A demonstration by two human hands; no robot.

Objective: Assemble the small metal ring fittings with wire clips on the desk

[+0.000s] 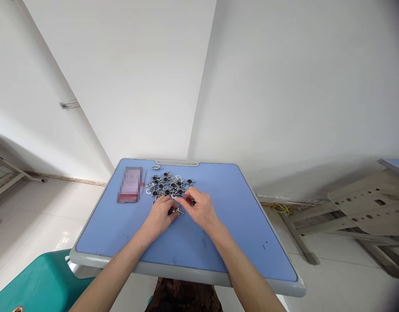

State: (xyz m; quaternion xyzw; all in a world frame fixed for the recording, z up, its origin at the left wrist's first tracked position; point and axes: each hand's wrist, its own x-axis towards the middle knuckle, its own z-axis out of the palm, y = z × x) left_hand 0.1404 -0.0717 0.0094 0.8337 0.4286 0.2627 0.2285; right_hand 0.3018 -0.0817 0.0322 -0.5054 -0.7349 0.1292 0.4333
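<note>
My left hand (161,213) is closed around a small metal fitting (177,211) with a dark part, low over the desk. Just to its right, my right hand (201,207) is pinched, its fingertips close to the fitting. Something small with a reddish tint shows between those fingers, too hidden to name. Beyond both hands lies a loose pile of metal fittings (167,184) with round black knobs. One more metal fitting (157,167) sits apart at the desk's back edge. Left of the pile is a thin screwdriver (144,183) with a red part.
A phone-like flat object (130,184), blurred out, lies at the left of the blue desk (225,255). A green stool (40,281) stands at the lower left. White walls rise behind. Another desk frame (349,216) and a yellow cable (280,209) are at right.
</note>
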